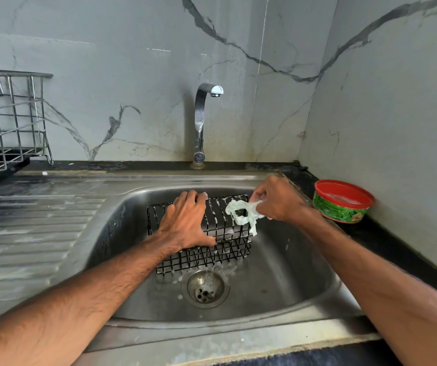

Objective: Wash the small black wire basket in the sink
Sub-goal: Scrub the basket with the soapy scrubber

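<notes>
Grey marble-look wall panels back a stainless steel sink set in a dark tabletop. Inside the basin, the left hand has its grip clamped on the small black wire basket, fingers hooked over the far edge and thumb pressed on the near face. The basket lies tipped on its side just beyond the drain, with suds clinging to its wires. The right hand has its grip pinched together on a pale green, soapy mesh scrubber, which hangs against the basket's right end.

This looks like the scrubbing stage. To do it well, the left hand should pin the basket firmly so it cannot skid on the wet steel, while the scrubber runs along each wire and into the crossings, where grime hides. Turning the basket would reach the faces now underneath.

No stream shows from the chrome tap, so rinsing seems yet to come. A red-rimmed green soap tub sits on the right, and a steel dish rack stands far left above the ribbed drainboard.
</notes>
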Available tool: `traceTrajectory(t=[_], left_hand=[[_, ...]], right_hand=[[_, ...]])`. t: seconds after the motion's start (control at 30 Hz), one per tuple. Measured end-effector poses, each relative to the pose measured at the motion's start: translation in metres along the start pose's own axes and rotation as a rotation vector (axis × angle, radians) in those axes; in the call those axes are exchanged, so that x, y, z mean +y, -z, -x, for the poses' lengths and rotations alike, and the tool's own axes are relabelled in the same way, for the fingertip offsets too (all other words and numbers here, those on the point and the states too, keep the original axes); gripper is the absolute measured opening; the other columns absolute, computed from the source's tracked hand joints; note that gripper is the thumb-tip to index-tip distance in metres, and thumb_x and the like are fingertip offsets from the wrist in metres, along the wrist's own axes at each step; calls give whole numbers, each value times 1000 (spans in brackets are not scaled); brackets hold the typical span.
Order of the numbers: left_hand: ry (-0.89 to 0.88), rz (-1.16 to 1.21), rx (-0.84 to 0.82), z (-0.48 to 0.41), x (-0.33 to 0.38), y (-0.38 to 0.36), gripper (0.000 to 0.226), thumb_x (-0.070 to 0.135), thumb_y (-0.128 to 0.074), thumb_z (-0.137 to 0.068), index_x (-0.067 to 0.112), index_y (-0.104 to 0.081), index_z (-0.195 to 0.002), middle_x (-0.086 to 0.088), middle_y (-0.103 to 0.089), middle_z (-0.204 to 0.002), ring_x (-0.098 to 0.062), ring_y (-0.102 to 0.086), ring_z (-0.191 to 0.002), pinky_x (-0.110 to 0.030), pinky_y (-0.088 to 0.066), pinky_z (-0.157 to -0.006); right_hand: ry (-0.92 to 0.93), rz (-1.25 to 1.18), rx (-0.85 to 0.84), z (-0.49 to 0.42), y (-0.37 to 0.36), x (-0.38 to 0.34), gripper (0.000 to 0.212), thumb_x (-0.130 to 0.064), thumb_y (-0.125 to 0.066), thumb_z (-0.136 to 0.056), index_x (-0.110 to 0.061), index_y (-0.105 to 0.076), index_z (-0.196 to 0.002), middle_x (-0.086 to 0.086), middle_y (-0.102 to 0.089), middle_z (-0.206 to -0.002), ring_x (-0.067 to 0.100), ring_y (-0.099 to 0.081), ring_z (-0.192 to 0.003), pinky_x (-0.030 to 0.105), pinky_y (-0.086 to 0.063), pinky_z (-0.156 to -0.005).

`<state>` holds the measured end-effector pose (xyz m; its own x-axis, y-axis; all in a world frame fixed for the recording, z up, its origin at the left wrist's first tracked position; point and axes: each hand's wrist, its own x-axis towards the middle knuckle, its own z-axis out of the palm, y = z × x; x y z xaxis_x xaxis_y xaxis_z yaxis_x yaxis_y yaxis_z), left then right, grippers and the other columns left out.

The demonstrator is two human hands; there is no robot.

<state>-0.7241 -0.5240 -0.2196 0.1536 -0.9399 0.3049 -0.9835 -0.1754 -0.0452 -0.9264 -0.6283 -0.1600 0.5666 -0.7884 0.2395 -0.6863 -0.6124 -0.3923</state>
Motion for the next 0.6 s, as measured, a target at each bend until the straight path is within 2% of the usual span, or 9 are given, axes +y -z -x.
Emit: traceTrajectory(t=[0.07, 0.17, 0.27, 0.33, 0.43, 0.53, 0.6], left_hand=[[-2, 0, 3, -1, 0, -1, 127, 74, -80, -68, 9, -23, -160, -12, -39, -153, -23, -43, -136, -42, -49, -107], [-1, 4, 4, -1, -1, -2, 127, 73, -81, -68, 9, -22, -161, -12, -38, -154, -24, -42, -138, -42, -48, -108], [4, 18, 8, -1, -4, -3, 128, 70, -84, -66, 10, -22, -160, -12, -37, -155, -25, -41, -140, -44, -47, -109], [10, 53, 13, -2, -6, -6, 126, 67, -88, -64, 13, -26, -158, -11, -40, -154, -25, -42, -139, -44, -47, -109], [-6, 74, 35, -2, -8, -8, 121, 67, -90, -60, 15, -33, -154, -8, -45, -148, -23, -46, -133, -41, -51, -102], [4, 64, 31, -3, -7, -6, 124, 65, -88, -64, 13, -28, -158, -10, -41, -152, -24, -44, -136, -42, -50, -106], [-5, 33, 31, -3, -6, -6, 124, 67, -85, -66, 11, -24, -159, -11, -39, -152, -23, -43, -136, -41, -50, -106]], right_hand=[[-12, 30, 13, 1, -4, -6, 22, 2, -74, -79, -14, -77, -94, -4, -72, -95, 3, -60, -67, 15, -47, -54], [44, 100, -19, 5, -15, -26, 27, 1, -71, -82, -13, -74, -105, 2, -71, -103, 14, -66, -83, 20, -57, -68], [140, 65, -41, 9, -27, -49, 24, -1, -67, -83, -13, -77, -102, 4, -75, -99, 15, -68, -82, 26, -61, -78], [211, -11, -103, 13, -34, -61, 25, 2, -66, -80, -14, -80, -94, 2, -77, -93, 12, -71, -79, 26, -63, -77], [279, -36, -164, 17, -40, -70, 29, 5, -68, -77, -17, -81, -90, 0, -78, -94, 12, -73, -85, 28, -63, -77], [227, 5, -122, 9, -30, -58, 29, 4, -68, -81, -15, -79, -100, 2, -77, -106, 15, -72, -92, 27, -61, -80], [167, 49, -87, 3, -19, -39, 29, 4, -67, -83, -13, -76, -104, 3, -75, -111, 15, -71, -85, 17, -58, -69]])
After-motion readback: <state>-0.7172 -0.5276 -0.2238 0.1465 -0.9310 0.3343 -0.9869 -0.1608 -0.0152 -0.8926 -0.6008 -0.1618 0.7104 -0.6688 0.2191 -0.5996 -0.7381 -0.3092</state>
